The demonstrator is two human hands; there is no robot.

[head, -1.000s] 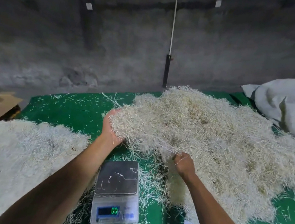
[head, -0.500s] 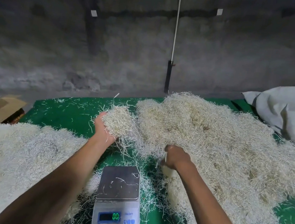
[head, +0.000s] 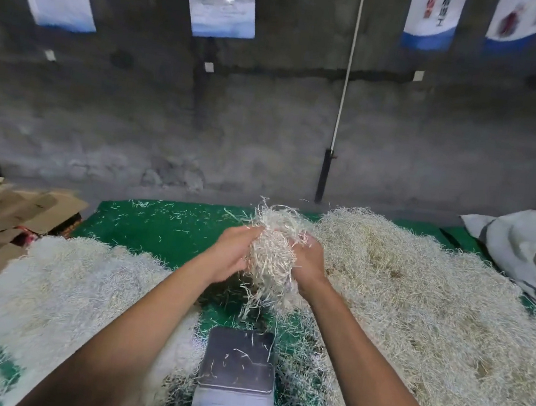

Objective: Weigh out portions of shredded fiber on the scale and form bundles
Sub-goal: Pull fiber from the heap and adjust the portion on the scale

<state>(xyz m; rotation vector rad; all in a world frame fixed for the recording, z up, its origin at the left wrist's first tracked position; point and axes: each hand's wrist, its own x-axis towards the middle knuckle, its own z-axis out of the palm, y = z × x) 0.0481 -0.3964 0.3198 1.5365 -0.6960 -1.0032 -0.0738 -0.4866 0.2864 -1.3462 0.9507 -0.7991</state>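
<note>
since half a second ago my right hand [head: 308, 261] has come off the big heap and is now meeting my left hand [head: 231, 254] in the air, so both are cupping one clump of fibre [head: 273, 250] between them. the fingers of each hand are curling round the clump from its own side, gripping it, with loose strands sticking out above and trailing down below. the clump is hanging above the green table [head: 164, 224], over the stretch between the far edge and the scale [head: 236, 379], not touching the scale. the scale is sitting at the near edge, its steel plate carrying only a few stray strands; its display is glowing but i cannot read it through the blur. the big heap [head: 431, 315] is filling the right side of the table, and a paler heap [head: 66, 293] is lying along the left side. a grey sack [head: 529, 246] is resting at the far right corner, and flattened cardboard [head: 19, 208] is lying off the left edge.
</note>
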